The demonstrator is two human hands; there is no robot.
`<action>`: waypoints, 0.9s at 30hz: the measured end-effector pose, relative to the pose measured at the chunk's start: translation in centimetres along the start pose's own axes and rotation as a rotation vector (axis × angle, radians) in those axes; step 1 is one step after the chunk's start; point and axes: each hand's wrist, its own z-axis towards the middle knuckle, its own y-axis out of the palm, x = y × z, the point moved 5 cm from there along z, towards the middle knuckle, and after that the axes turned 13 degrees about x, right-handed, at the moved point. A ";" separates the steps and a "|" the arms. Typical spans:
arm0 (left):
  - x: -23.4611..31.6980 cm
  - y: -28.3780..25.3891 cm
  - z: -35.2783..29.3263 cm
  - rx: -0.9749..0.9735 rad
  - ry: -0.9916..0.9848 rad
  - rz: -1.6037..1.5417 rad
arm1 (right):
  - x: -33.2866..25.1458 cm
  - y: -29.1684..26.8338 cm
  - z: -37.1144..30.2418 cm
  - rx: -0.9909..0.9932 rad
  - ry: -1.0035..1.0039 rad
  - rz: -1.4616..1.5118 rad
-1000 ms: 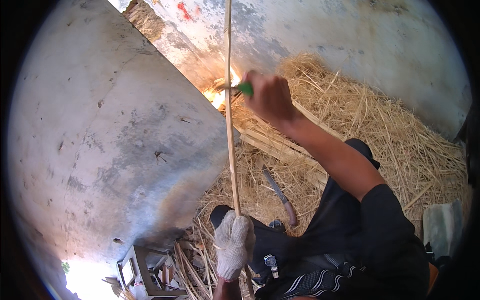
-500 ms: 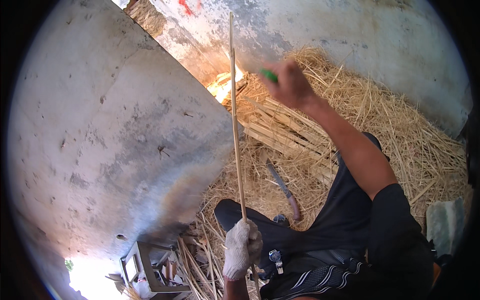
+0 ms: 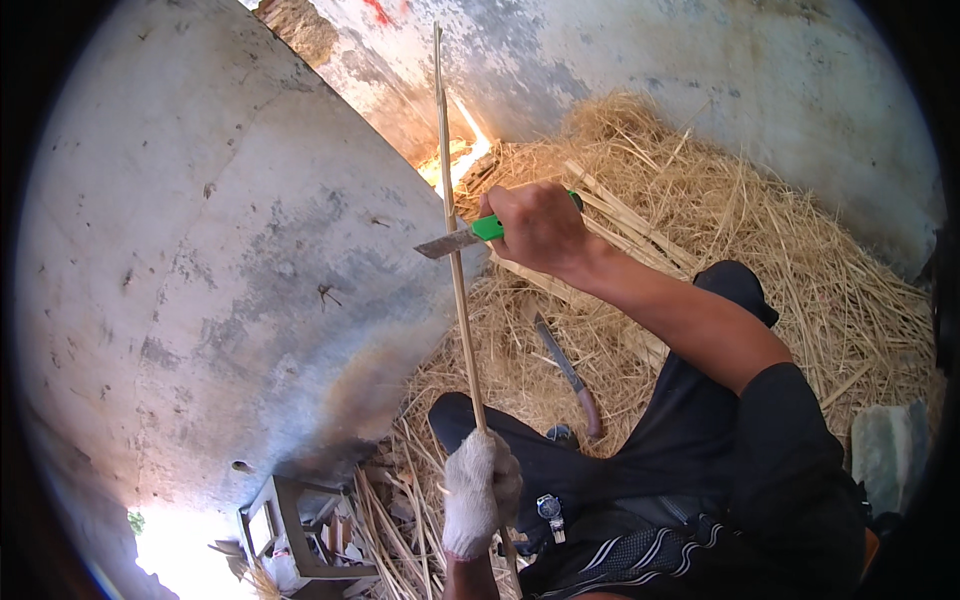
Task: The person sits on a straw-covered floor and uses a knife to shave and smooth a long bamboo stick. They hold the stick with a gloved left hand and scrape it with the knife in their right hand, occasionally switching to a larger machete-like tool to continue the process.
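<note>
My left hand (image 3: 478, 494), in a white knitted glove, is wrapped round the lower part of a long thin bamboo strip (image 3: 466, 345). The strip stands nearly upright and leans slightly left at its top. My bare right hand (image 3: 541, 228) is closed on the green handle of a utility knife (image 3: 487, 229). The knife's blade points left and crosses the strip above its middle; whether it cuts in or only touches, I cannot tell. On the straw between my legs lies a long knife (image 3: 568, 374) with a brown handle.
Loose straw and shavings (image 3: 780, 260) are heaped along the back wall, with split bamboo pieces (image 3: 640, 235) among them. A slanting grey slab (image 3: 250, 230) fills the left. A small grey stool (image 3: 300, 535) stands at lower left, and a stone block (image 3: 888, 445) at right.
My right hand has come down and left, bringing the utility knife's blade across the bamboo strip. The strip's top has tilted a little to the left. My left hand keeps its grip.
</note>
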 end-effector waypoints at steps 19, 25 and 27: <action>-4.8 0.0 0.0 0.073 -0.119 -0.073 | 11.6 5.1 -1.0 -0.068 0.277 -0.368; -5.8 -0.1 -1.4 -0.261 0.320 0.615 | 21.1 3.5 -2.7 -0.051 1.072 -0.256; -4.8 0.8 -3.4 -0.348 0.570 0.793 | 24.6 1.6 -3.4 -0.226 1.194 -0.261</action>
